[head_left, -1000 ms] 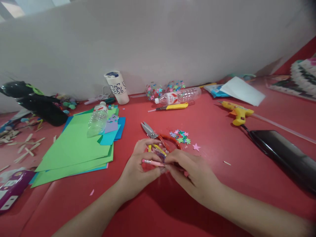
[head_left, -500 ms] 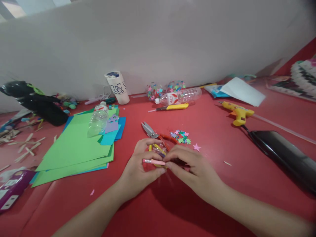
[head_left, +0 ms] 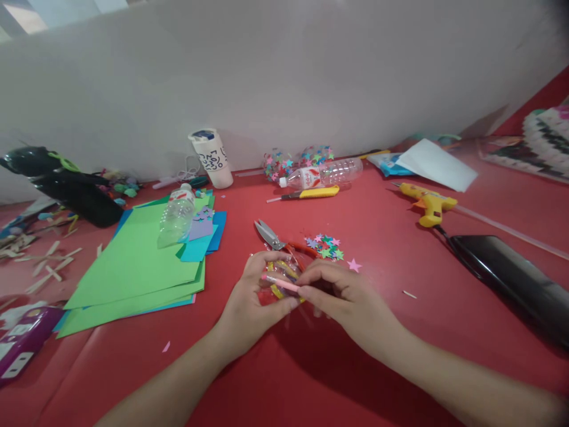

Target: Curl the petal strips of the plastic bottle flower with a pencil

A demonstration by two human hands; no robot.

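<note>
My left hand (head_left: pixel 246 305) is curled around a clear plastic piece (head_left: pixel 281 268) with yellow and red parts; much of it is hidden by the fingers. Between the thumb and fingers of my right hand (head_left: pixel 349 296) is a pink pencil (head_left: pixel 281 283), its eraser end pointing left across the plastic piece. The pencil's other end is out of sight behind the right hand. Just beyond the hands lie scissors (head_left: pixel 271 237) with orange handles, blades apart. Small coloured foam stars (head_left: pixel 328 248) are heaped beside the handles, with one pink star (head_left: pixel 354 265) off to the right.
Green foam sheets (head_left: pixel 133 261) lie left under a cut clear bottle (head_left: pixel 176 219). At the back are a white tumbler (head_left: pixel 216 160), a plastic bottle (head_left: pixel 340 172) and a yellow cutter (head_left: pixel 319 192). A yellow glue gun (head_left: pixel 431 204) and black case (head_left: pixel 507 279) lie right.
The pink pencil has tilted, its eraser end now higher and slightly further right. My right fingers have shifted a little; the left hand still holds the plastic piece.
</note>
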